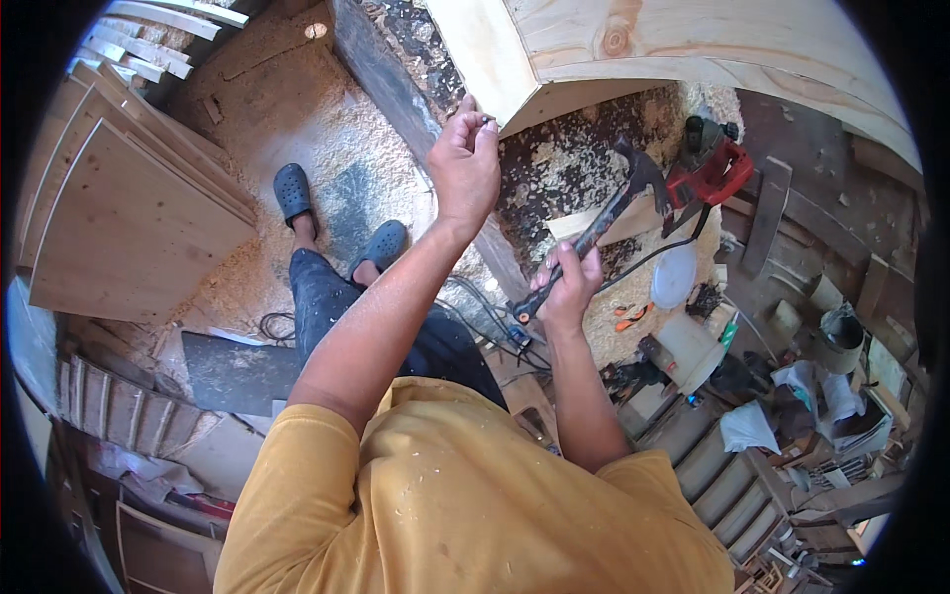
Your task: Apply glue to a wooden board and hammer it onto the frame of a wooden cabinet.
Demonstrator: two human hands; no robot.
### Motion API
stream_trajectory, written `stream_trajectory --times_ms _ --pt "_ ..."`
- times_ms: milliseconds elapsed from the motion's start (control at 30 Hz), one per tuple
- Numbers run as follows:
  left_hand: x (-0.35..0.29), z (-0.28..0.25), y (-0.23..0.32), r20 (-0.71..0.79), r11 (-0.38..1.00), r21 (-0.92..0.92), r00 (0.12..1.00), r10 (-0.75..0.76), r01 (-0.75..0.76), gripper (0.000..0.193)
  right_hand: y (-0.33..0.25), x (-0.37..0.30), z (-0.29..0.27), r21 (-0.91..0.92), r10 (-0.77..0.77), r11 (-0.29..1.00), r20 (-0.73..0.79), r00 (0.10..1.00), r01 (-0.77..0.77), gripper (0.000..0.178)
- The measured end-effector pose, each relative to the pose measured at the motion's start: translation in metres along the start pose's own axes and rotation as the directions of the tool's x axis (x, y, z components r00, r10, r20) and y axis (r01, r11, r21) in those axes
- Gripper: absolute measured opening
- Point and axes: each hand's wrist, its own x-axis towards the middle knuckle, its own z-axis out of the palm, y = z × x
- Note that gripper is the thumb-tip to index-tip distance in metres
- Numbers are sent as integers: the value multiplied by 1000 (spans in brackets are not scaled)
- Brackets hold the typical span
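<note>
My left hand [465, 168] is raised at the lower corner of a pale wooden frame [490, 59], thumb and fingers pinched together. A small dark tip shows at the fingertips, too small to name. In my right hand [569, 282] is a claw hammer [609, 216], gripped low on its dark handle. The hammer's head points up and away, beside a red corded power tool [712, 176], and is apart from the frame. Curved pine boarding [683, 40] joins the frame at the upper right.
A weathered beam [396, 79] lies beneath the frame, among wood shavings. Curved panels [139, 223] lean at the left. To the right are a white lid [674, 275], orange-handled pliers [633, 317], a whitish bucket [688, 351] and scrap boards. Cables [490, 312] run near my legs.
</note>
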Motion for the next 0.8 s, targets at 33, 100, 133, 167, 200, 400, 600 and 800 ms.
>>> stream_trajectory --times_ms 33,100,133,167,200,400,600,800 --pt "-2 4 0 -14 1000 -13 1000 -15 15 10 -2 -2 -5 2 -10 1000 12 1000 10 11" --pt "-3 8 0 -20 999 30 999 -26 26 10 -4 -2 -10 -11 -20 1000 17 1000 21 10" --pt "-3 10 -1 -23 999 28 999 -27 28 10 -4 -2 -12 -25 -29 999 11 1000 29 10" --pt "-3 11 -1 -34 998 64 999 -1 4 10 -4 -1 -13 -15 -22 1000 14 1000 22 9" --pt "-3 12 -2 -38 994 106 999 16 -12 10 -4 -1 -13 -21 -14 1000 22 1000 14 9" --pt "-6 19 4 -47 988 152 999 -9 16 10 -3 1 -15 -16 -4 1000 19 1000 4 9" --pt "-7 16 8 -42 970 242 998 37 -25 22 -1 1 -29 -164 -50 985 60 997 60 9" --pt "-27 -7 -1 71 985 167 996 -45 32 11 -45 12 -34 -701 -366 453 417 832 551 26"
